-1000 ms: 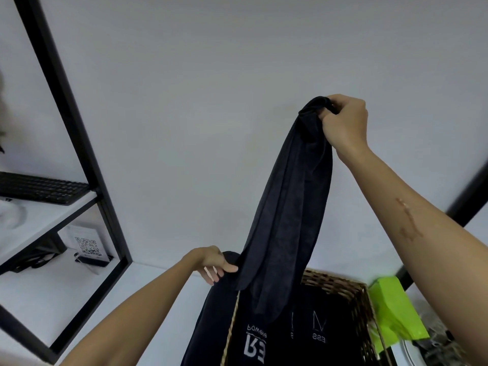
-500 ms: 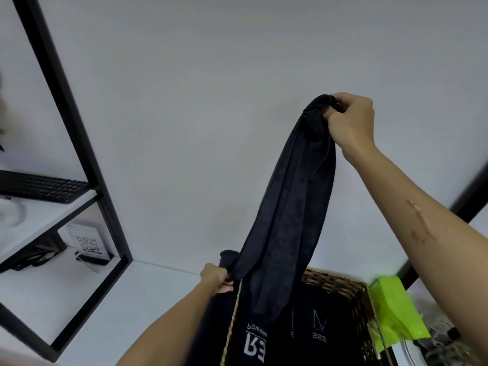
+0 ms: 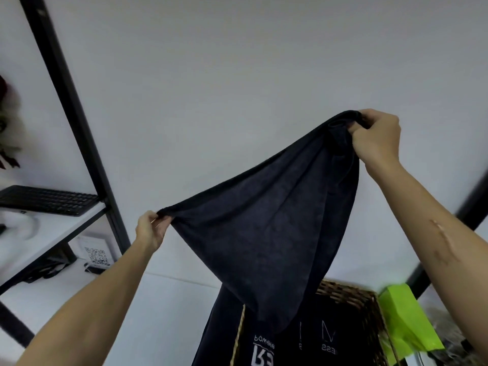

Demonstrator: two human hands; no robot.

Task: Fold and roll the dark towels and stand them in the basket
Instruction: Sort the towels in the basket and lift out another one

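A dark navy towel (image 3: 266,233) hangs spread in the air in front of the white wall. My right hand (image 3: 375,138) grips one bunched corner high at the right. My left hand (image 3: 150,228) pinches another corner lower at the left, so the top edge slopes between them. The towel's lowest point dangles over a wicker basket (image 3: 367,302) at the bottom right. Inside the basket lie more dark towels (image 3: 303,347) with white lettering, and one drapes over the basket's left rim.
A black metal shelf frame (image 3: 79,122) stands at the left with a black keyboard (image 3: 50,199) on its white shelf and a QR code card (image 3: 96,256) below. A bright green bag (image 3: 404,323) lies right of the basket. The basket stands on a white tabletop (image 3: 163,305).
My left hand took a low corner of the towel and lifted it up and to the left, spreading the hanging towel open. My right hand kept its high grip.
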